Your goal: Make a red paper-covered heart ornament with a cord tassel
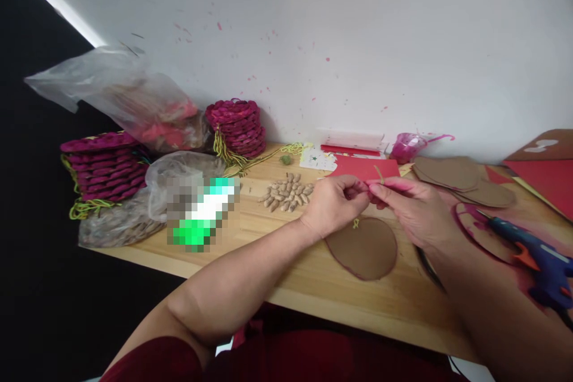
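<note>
Both your hands, left hand (333, 203) and right hand (414, 206), pinch a yellow-green cord (379, 174) taut between fingertips, just above the brown cardboard disc (362, 249) flat on the surface (286, 262).

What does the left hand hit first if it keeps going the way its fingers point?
The left hand points right, fingertips already meeting the right hand over a thin pink strip. That hand comes first; depth looks matched.
</note>
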A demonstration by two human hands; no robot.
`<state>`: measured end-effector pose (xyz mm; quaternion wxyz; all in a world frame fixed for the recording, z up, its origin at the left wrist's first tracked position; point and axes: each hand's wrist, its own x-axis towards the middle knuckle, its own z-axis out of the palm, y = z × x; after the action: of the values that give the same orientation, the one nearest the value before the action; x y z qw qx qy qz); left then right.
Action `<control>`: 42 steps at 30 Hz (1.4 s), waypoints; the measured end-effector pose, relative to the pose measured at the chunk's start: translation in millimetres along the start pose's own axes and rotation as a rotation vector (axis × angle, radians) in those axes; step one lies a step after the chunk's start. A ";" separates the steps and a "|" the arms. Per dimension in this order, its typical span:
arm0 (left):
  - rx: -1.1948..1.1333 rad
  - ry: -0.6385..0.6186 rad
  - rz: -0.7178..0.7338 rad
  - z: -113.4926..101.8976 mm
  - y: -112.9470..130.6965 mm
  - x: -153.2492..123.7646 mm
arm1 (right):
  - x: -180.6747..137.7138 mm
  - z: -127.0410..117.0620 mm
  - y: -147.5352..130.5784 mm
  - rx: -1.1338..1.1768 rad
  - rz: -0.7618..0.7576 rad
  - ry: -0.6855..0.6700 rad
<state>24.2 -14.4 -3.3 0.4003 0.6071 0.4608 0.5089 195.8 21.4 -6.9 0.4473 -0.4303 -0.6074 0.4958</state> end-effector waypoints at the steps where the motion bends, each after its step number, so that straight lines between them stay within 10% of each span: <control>1: -0.001 -0.007 0.000 -0.2 -0.5 0.0 | 0.0 -0.1 -0.2 -0.011 -0.014 0.023; 11: -0.095 -0.082 -0.138 -1.3 1.7 0.9 | -2.0 1.9 -4.3 0.016 -0.049 0.028; 20: -0.377 0.003 -0.369 -7.3 9.4 8.5 | 6.4 -3.7 -16.0 0.267 -0.036 0.338; 29: -0.466 -0.017 -0.403 -6.5 13.0 4.8 | -6.0 5.3 -12.1 -0.009 0.029 -0.207; 42: -0.525 -0.109 -0.421 -1.4 17.2 -2.6 | -9.3 16.0 -4.9 0.325 0.183 -0.288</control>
<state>25.2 -21.3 12.7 0.6631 0.4015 0.4071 0.4831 182.0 8.2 -4.9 0.3727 -0.3305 -0.5355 0.6820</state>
